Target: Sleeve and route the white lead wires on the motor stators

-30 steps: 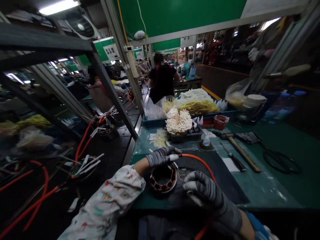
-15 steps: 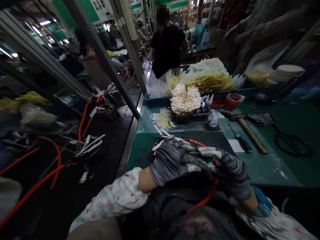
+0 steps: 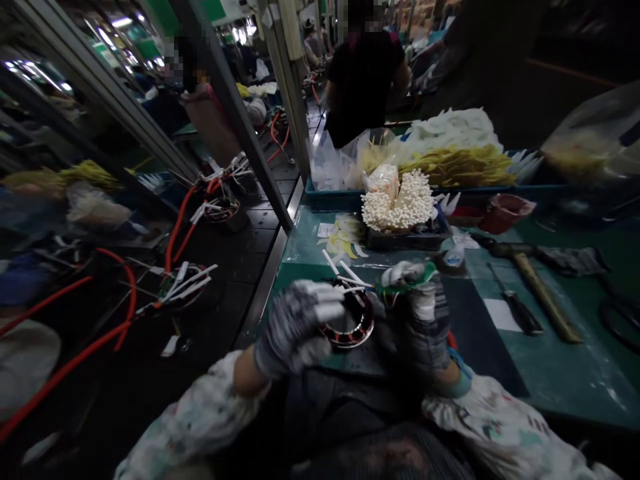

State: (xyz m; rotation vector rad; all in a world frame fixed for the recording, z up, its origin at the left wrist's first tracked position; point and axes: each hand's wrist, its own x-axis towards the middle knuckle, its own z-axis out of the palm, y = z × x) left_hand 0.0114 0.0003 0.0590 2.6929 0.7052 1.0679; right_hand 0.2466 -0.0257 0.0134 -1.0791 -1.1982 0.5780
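- Clamping fingers on one curved green piece, centre: grey-gloved right hand.
- Grey-gloved left hand: blurred, cannot tell finger grip.
- Frame right: one wooden-handled hammer, one black-handled screwdriver.

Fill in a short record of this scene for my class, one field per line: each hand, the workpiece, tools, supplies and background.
Left hand: striped glove, blurred, beside the ring-shaped part; grip unclear
Right hand: striped glove, raised, holding a green piece
Workpiece: ring-shaped part on the bench, between the hands
Tools: screwdriver; hammer to its right
Supplies: white-tipped bundle in a dark tray; yellow strips behind
Background: person in a dark top
Image quality: dim, partly blurred
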